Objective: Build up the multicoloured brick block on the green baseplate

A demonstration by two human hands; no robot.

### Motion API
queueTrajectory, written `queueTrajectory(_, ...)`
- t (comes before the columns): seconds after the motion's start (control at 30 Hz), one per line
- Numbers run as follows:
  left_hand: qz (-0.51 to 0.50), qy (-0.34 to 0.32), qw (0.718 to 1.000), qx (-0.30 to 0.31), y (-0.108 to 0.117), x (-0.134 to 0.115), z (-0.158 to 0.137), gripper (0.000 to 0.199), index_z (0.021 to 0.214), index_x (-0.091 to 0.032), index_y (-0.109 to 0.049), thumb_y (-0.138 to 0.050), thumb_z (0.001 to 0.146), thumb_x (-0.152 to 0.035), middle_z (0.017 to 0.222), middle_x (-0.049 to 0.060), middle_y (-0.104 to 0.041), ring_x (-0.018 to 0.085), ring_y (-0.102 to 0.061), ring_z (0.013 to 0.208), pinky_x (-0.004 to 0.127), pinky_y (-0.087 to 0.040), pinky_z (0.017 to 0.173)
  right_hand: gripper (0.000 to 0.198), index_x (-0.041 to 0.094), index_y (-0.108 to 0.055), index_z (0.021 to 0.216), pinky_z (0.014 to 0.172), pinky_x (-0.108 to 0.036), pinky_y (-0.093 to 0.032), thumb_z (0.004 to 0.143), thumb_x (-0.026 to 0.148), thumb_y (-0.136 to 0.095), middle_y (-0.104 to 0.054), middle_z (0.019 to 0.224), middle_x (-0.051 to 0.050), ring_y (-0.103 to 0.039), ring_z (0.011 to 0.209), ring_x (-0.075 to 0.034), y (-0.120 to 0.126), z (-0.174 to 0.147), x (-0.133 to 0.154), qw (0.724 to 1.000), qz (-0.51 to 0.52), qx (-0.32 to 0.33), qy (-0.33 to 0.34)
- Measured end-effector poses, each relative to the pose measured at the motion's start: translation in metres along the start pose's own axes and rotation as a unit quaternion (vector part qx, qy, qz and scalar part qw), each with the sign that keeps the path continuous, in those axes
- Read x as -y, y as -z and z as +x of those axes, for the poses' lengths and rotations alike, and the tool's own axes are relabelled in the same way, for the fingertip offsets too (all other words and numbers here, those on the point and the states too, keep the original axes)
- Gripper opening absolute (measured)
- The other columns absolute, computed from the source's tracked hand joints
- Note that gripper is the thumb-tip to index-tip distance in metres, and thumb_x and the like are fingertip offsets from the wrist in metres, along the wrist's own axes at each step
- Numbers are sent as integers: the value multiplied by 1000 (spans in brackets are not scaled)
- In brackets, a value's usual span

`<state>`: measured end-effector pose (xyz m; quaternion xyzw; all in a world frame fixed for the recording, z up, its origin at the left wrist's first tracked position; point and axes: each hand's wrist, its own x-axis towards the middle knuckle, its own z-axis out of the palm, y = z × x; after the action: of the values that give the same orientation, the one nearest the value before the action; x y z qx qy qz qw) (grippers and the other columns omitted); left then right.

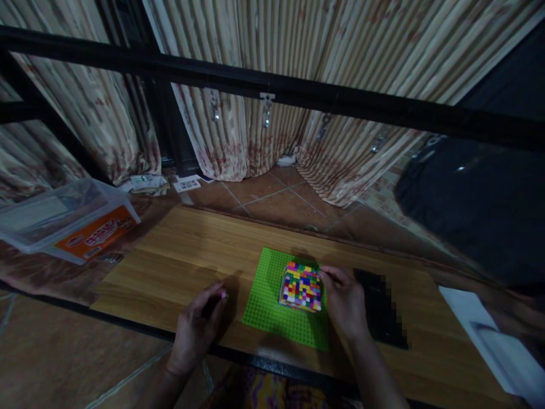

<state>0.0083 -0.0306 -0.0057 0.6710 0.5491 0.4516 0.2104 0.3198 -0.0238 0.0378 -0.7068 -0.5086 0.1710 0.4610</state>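
Observation:
A green studded baseplate [268, 325] lies on the wooden table. On it sits a low square block of many-coloured toy bricks [301, 287]. My right hand [347, 304] is at the block's far right corner, thumb and finger pinched together; whatever is between them is too small to make out. To the left of the baseplate, my left hand [199, 321] hovers over the table near its front edge. Its thumb and forefinger close on a small pink brick [223, 294], apart from the baseplate.
A black flat object [378, 307], partly pixelated, lies right of my right hand. White sheets or a box [489, 335] sit at the table's right end. A clear plastic bin [123, 199] with an orange label stands at the left. Beyond the table [170, 255], a dark bar [238, 79] crosses before curtains.

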Motion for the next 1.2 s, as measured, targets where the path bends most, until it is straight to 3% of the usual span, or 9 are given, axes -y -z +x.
queueTrajectory(0.33, 21, -19, 1000, -12, -2, 5, 0, 23, 101, -19, -67, -59, 90, -38, 105, 7, -74, 22, -73, 96, 34, -61, 86, 25, 20, -73, 87, 85, -37, -48, 82, 40, -59, -72, 95, -7, -66, 93, -23, -1, 4, 3, 999, 8, 42, -10)
queueTrajectory(0.7, 17, -27, 999, -11, -3, 6, 0, 24, 104, -20, -67, -60, 90, -37, 105, 7, -74, 21, -73, 95, 33, -61, 86, 22, 21, -75, 79, 72, -32, -52, 74, 40, -66, -75, 84, -5, -68, 80, -22, 3, 14, 0, 996, 35, 71, -32)
queueTrajectory(0.93, 5, -13, 1000, -8, -3, 7, -2, 27, 109, -20, -67, -60, 89, -37, 107, 7, -74, 21, -72, 97, 34, -60, 88, 20, 22, -75, 79, 73, -33, -52, 74, 37, -63, -76, 81, -5, -69, 77, -21, 6, 23, 1, 993, -14, 112, -13)
queueTrajectory(1.1, -8, -20, 1000, -6, -2, 7, -1, 25, 107, -21, -67, -59, 89, -36, 107, 7, -74, 22, -72, 99, 35, -60, 89, 18, 22, -75, 78, 72, -33, -52, 74, 35, -63, -75, 80, -4, -69, 74, -21, 8, 25, 3, 993, -25, 114, -7)
queueTrajectory(1.2, -10, -23, 1000, 0, -2, 9, -1, 23, 106, -21, -67, -59, 89, -35, 108, 7, -74, 22, -71, 101, 36, -59, 90, 21, 21, -74, 86, 76, -36, -52, 77, 35, -61, -74, 88, -6, -68, 78, -22, 7, 14, 14, 997, -44, 63, 8)
